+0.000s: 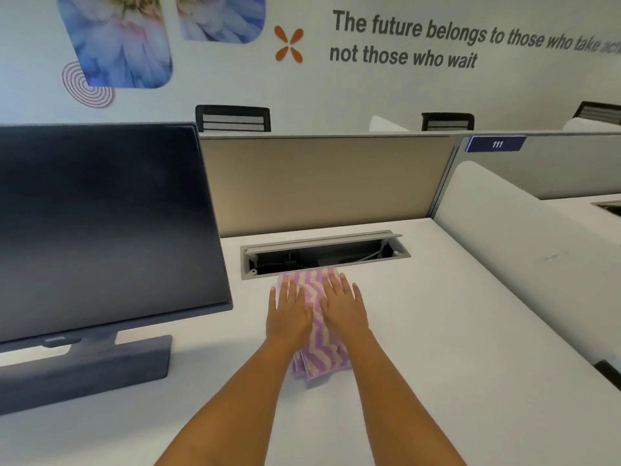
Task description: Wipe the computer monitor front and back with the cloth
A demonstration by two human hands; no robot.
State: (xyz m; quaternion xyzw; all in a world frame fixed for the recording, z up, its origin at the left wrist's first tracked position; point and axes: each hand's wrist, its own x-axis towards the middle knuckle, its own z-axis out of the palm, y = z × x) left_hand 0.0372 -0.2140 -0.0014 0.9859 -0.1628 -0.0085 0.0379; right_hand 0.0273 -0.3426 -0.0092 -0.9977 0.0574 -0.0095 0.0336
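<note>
Both hands lay flat on the cloth [321,359], side by side, forearms reaching in from the near edge.

Left hand [289,312]: palm down, fingers straight and slightly spread, pressing the cloth's left half. Released, gripping nothing.

Right hand [341,306]: the same, palm down with straight fingers on the right half. Also released. The thumbs nearly met over the cloth's middle.

Cloth: folded into a long strip with purple and cream zigzags. It lay on the white desk [453,331], running away from the person. Its far end reached the near rim of the cable tray [322,253]; its near end showed folded layers between the wrists.

Monitor [100,223]: stood at the left on a dark flat base [84,371], screen dark and facing the person. The cloth lay to its right, near but apart from it.

Cable tray: sunk into the desk, lid raised, cables inside.

Behind the desk ran a beige partition [319,183]. A blue label [496,143] reading 111 sat on the next panel to the right. Black mesh chair backs [233,118] showed beyond, under wall lettering [420,40].
</note>
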